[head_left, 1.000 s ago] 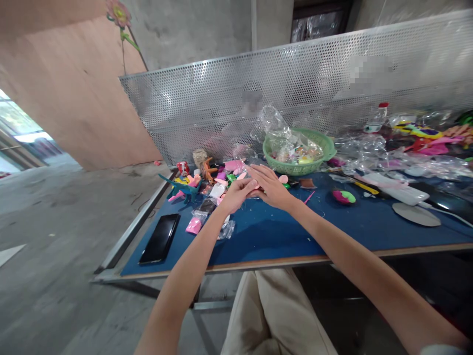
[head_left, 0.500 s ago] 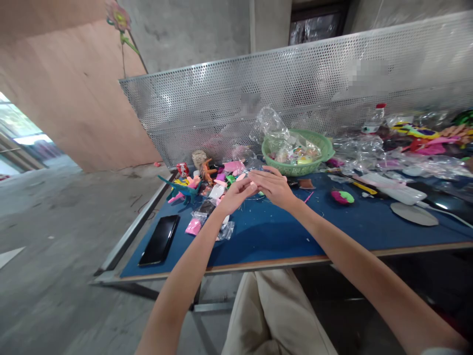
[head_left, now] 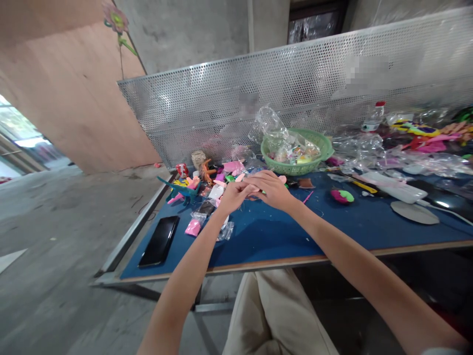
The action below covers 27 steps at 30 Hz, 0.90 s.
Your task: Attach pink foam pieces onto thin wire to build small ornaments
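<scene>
A: Head view, dial centred on the hands. What do we enter first?

B: Left hand (head_left: 233, 195) and right hand (head_left: 274, 188), one pair, together, fingers overlapping. Grip: we cannot tell. Any piece between them, at dial centre, is hidden. Nearest: one pink piece (head_left: 240, 177), just beyond the left hand, between ten and eleven.

A: Progress?

B: We judge it partway. Shaped: one teal figure (head_left: 184, 191), nine o'clock; one orange figure (head_left: 208, 171), ten. Loose: one pink-green lump (head_left: 342, 196), three; we cannot tell if finished. Left over, bagged: one pink packet (head_left: 192, 227), eight. State of work at the fingers: not visible.

A: Edges and room?

B: Table (head_left: 269, 241), blue: bare from four to six, down to the front edge; our best clearance. Eight: one phone (head_left: 158, 240), beyond the packet, near the left edge. Two: one green basket (head_left: 291, 170), near the right hand. Eleven to two: mesh panel (head_left: 207, 108), closing the back. Nine to eleven: crowded.
</scene>
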Each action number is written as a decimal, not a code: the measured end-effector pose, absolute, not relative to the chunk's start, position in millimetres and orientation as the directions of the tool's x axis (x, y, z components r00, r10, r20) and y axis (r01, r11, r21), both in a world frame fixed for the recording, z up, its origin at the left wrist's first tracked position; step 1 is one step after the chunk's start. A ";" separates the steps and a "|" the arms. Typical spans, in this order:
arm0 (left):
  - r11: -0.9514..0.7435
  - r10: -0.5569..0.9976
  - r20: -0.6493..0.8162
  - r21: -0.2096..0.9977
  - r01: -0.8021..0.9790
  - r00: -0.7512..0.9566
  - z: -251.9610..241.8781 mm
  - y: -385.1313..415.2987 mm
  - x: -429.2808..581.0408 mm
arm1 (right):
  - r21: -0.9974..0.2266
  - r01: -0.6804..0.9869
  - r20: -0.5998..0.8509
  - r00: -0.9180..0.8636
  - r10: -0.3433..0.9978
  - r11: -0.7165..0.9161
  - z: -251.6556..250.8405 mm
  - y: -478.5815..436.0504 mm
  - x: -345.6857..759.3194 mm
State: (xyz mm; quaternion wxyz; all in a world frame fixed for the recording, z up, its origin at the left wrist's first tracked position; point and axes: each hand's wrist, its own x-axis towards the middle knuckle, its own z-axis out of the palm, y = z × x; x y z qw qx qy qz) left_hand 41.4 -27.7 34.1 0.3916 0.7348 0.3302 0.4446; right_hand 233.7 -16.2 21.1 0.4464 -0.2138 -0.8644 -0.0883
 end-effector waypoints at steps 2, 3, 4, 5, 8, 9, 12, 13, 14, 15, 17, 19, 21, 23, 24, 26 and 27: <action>-0.514 0.829 0.414 0.828 0.222 0.376 38.1 -27.5 37.3 | -0.110 0.447 0.840 -0.436 0.324 0.888 20.8 -15.3 235.6; -0.534 0.835 0.434 0.790 0.302 0.339 41.0 -26.7 33.4 | -0.163 0.459 0.860 -0.367 0.354 0.873 20.9 -15.1 237.6; -0.538 0.843 0.459 0.734 0.414 0.281 44.3 -25.5 28.2 | -0.227 0.473 0.874 -0.287 0.393 0.851 21.1 -14.8 240.2; -0.518 0.846 0.488 0.653 0.552 0.216 47.9 -24.1 22.1 | -0.299 0.484 0.874 -0.207 0.439 0.823 21.4 -14.3 243.1; -0.271 0.887 0.458 0.403 0.874 0.064 58.2 -20.8 2.8 | -0.478 0.475 0.816 -0.073 0.574 0.739 21.8 -10.9 250.4; -0.191 0.909 0.414 0.338 0.921 0.037 60.8 -20.7 -2.2 | -0.507 0.471 0.797 -0.062 0.601 0.721 21.7 -9.0 251.5; -0.046 0.954 0.297 0.264 0.963 -0.036 65.2 -24.0 -9.7 | -0.502 0.488 0.799 -0.055 0.599 0.714 20.2 -2.2 250.4; -0.020 0.963 0.266 0.261 0.965 -0.052 65.6 -25.6 -10.1 | -0.486 0.496 0.807 -0.061 0.587 0.720 19.2 -0.1 249.2; -0.005 0.970 0.235 0.257 0.967 -0.057 65.5 -27.0 -9.8 | -0.475 0.500 0.811 -0.069 0.580 0.724 18.0 1.9 248.1; -0.007 0.978 0.203 0.250 0.968 -0.046 64.9 -27.9 -9.3 | -0.474 0.500 0.811 -0.073 0.580 0.725 16.5 3.8 247.3; -0.059 0.990 0.141 0.234 0.970 0.026 62.1 -27.9 -8.3 | -0.504 0.497 0.792 -0.061 0.608 0.707 13.1 7.6 247.0; -0.140 0.986 0.117 0.223 0.965 0.116 57.8 -25.4 -7.8 | -0.558 0.495 0.750 -0.045 0.660 0.667 9.9 11.4 247.9; -0.206 0.973 0.156 0.234 0.950 0.172 52.8 -21.5 -7.4 | -0.608 0.484 0.700 -0.047 0.712 0.629 7.5 14.7 248.7; -0.258 0.946 0.263 0.269 0.928 0.187 48.5 -17.8 -6.1 | -0.692 0.424 0.625 -0.054 0.779 0.585 6.3 16.2 247.4; -0.287 0.924 0.332 0.284 0.915 0.187 46.7 -16.3 -4.9 | -0.762 0.357 0.560 -0.052 0.827 0.540 6.1 16.0 245.9; -0.352 0.865 0.464 0.285 0.891 0.193 44.1 -14.7 -1.2 | -0.921 0.130 0.358 -0.080 0.930 0.366 6.0 13.9 241.2; -0.389 0.829 0.519 0.273 0.880 0.206 43.1 -14.4 1.1 | -0.970 -0.003 0.241 -0.125 0.963 0.242 6.1 12.2 238.6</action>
